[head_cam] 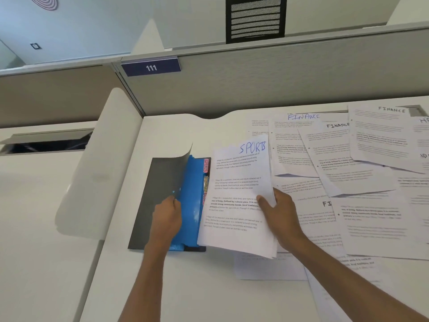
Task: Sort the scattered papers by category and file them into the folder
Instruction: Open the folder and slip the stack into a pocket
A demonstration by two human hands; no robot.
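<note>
A dark folder [144, 219] lies on the white desk with its grey cover lifted and curled up to the left. My left hand [167, 217] pinches the cover's edge over the blue inner page [191, 194]. Coloured tabs [206, 175], the top one reading SPORTS, run down the folder's right side. My right hand [279, 211] grips a small stack of sheets headed SPORTS [236, 194], holding it just right of the blue page and overlapping the folder's right edge.
Several loose sheets headed FINANCE [336, 154] lie overlapping across the right half of the desk [162, 133]. A grey partition [278, 80] with a "111" plate bounds the back. A neighbouring desk with a cable slot [46, 141] is at left.
</note>
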